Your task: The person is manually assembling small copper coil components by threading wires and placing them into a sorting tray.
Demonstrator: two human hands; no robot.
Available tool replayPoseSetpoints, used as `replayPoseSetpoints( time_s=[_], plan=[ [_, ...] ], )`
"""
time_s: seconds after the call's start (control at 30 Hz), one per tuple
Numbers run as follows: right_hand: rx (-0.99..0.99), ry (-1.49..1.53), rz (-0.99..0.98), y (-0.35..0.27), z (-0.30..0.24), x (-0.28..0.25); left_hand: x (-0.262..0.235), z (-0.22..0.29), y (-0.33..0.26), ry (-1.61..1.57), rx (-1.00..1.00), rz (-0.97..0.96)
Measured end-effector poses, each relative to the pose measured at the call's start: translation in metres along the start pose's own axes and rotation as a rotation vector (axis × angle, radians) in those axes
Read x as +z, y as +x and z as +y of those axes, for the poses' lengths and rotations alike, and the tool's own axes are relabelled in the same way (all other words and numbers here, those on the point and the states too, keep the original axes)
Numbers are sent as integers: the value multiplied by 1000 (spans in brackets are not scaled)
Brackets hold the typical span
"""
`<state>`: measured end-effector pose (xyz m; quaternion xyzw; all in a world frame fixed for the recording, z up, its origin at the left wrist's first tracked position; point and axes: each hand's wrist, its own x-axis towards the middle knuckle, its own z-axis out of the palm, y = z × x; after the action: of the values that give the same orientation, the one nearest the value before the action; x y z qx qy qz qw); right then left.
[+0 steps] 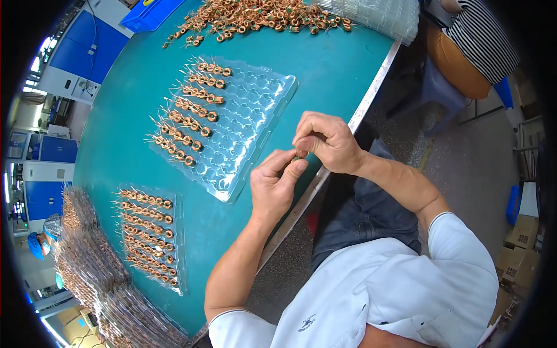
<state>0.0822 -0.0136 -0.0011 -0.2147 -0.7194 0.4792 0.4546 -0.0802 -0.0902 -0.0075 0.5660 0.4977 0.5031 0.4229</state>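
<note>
Near the table's front edge, my left hand (275,184) pinches a small copper-wound ring coil (300,155), with a bit of green on it. The fingertips of my right hand (328,142) close on the same coil from the other side. Most of the coil is hidden by my fingers. Beyond my hands lies a clear plastic tray (264,124) with rows of round pockets. Copper ring coils (187,122) with wire leads fill its left part, and the pockets to the right hold none.
A loose pile of coils (249,17) lies at the table's far side, beside stacked clear trays (377,17) and a blue bin (151,14). Another filled tray (181,249) rests at the left. Stacked filled trays (104,272) line the left edge. Someone in a striped top (484,40) sits at the right.
</note>
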Motion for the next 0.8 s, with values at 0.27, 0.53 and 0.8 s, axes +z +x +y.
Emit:
replayPoseSetpoints(
  time_s=[0.27, 0.53, 0.8],
  plan=[
    [320, 67, -64, 17, -19, -3, -4, -2, 0, -214, -56, 31],
    [329, 190, -67, 6, -10, 4, -3, -9, 8, -312, 72, 183],
    [338, 270, -27, 10, -8, 8, -4, -13, 10, -390, 39, 243]
  ],
)
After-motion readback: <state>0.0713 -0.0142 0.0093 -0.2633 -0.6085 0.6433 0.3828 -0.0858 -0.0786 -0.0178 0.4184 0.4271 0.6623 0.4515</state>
